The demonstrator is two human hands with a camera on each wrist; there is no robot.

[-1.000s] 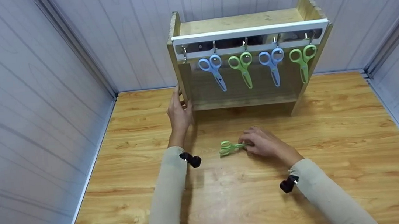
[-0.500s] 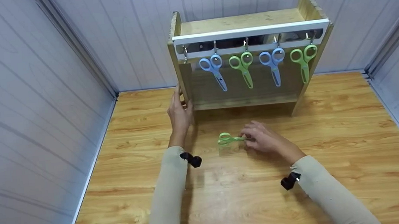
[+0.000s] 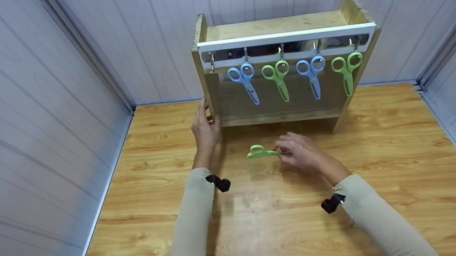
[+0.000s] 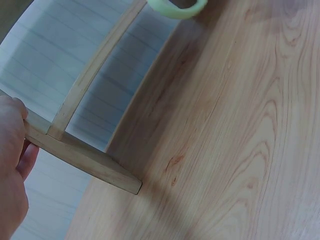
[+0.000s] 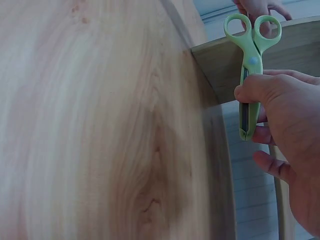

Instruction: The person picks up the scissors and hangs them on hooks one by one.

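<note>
My right hand [image 3: 300, 152] pinches green scissors [image 3: 259, 152] by the blades between thumb and fingers, above the wooden floor in front of a wooden rack [image 3: 286, 115]. The scissors' handle loops point left in the head view; in the right wrist view the green scissors [image 5: 253, 60] show whole, blades together. My left hand [image 3: 205, 132] grips the rack's left side board, also seen as a side board [image 4: 95, 165] in the left wrist view. Two blue scissors [image 3: 245, 79] and two green scissors [image 3: 279, 79] hang in alternating colours from hooks on the rack.
A white rail [image 3: 286, 37] with several metal hooks runs across the rack's upper front. The leftmost hook [image 3: 211, 62] is beside the left board. Pale panelled walls [image 3: 41, 122] enclose the wooden floor [image 3: 256, 235] at left, back and right.
My right hand has moved forward, nearer the rack, carrying the green scissors. My left hand has stayed on the side board, and the hanging scissors are as before.
</note>
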